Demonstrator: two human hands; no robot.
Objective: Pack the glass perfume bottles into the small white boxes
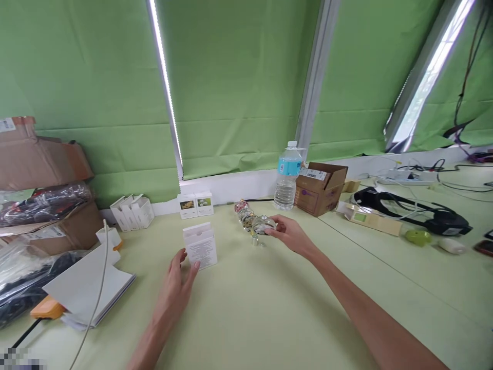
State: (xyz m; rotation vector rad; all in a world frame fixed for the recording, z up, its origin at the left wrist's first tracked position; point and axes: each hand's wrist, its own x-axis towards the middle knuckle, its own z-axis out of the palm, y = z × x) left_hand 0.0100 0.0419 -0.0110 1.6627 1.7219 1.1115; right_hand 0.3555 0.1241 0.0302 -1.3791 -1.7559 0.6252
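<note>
My left hand [177, 282] is closed loosely at the lower left edge of a small white box [201, 246]. The box stands upright, its top flap raised and fine print on the front. Farther right, my right hand [290, 235] grips a round, clear glass bottle [263, 224] between thumb and fingers. Beside that bottle, similar small ornate bottles [245, 216] stand in a row toward the wall, the farthest one reddish. A small shiny cap-like piece [254, 239] is on the table just in front of them.
Two white picture boxes [195, 204] and several more white boxes [132, 212] line the wall. A water bottle [288, 177] and open carton [321, 187] stand behind my right hand. Papers [90, 285], packages [46, 221] are left; a black headset [408, 210] is right.
</note>
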